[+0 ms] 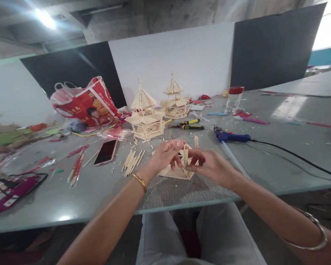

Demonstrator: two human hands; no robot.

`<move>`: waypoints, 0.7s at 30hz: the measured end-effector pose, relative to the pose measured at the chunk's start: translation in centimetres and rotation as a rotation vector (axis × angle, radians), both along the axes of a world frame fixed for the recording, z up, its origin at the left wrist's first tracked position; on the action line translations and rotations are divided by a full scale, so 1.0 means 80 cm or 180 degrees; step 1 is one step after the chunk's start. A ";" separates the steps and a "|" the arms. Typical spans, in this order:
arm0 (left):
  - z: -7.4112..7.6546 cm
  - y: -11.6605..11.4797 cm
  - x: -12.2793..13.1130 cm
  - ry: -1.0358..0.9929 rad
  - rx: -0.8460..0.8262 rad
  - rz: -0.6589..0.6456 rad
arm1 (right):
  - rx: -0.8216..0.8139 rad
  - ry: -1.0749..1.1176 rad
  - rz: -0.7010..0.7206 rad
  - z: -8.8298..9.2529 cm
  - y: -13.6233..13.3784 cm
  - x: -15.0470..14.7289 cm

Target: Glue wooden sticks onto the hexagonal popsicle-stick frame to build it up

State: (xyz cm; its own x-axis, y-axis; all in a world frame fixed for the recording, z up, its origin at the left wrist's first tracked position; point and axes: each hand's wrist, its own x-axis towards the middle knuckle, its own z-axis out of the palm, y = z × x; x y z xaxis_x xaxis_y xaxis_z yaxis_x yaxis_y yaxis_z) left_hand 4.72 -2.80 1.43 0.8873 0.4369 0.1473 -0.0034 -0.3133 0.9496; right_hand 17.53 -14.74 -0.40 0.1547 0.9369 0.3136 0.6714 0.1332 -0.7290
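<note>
A hexagonal-looking roof piece made of thin wooden sticks [169,172] lies on the table in front of me, partly covered by my hands. Short wooden sticks [185,157] stand upright at its middle. My right hand [208,162] holds these from the right between thumb and fingers. From the left, my left hand [167,152] reaches over the roof piece with thumb and forefinger pinched together close to the top of the sticks; whatever is between those fingertips is too small to make out. Another pale upright piece [196,142] shows just behind my right hand.
Two stick pavilions [147,123] [175,105] stand behind the work. Loose sticks [132,162] and a phone [106,152] lie left. Pliers [191,127], a corded blue glue gun [233,137] and a red-lidded jar [234,101] are right. A red bag [85,105] stands back left.
</note>
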 end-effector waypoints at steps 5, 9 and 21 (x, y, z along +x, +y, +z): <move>0.000 -0.003 -0.002 -0.0085 0.0288 0.0061 | -0.0076 -0.0197 -0.0086 -0.006 -0.002 -0.002; 0.000 -0.008 -0.006 -0.0125 0.0512 0.0080 | -0.0111 -0.0481 -0.0266 -0.015 -0.007 -0.002; 0.001 -0.013 -0.012 -0.0168 0.0629 0.0065 | -0.0130 -0.0521 -0.0437 -0.022 -0.004 -0.017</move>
State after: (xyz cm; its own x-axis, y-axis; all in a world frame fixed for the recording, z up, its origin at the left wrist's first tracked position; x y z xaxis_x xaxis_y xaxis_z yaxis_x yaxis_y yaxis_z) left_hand 3.78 -3.86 1.50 0.8673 0.4128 0.2780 -0.0432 -0.4940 0.8684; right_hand 16.16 -15.02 -2.12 0.2319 0.9229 0.3073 0.7911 0.0049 -0.6116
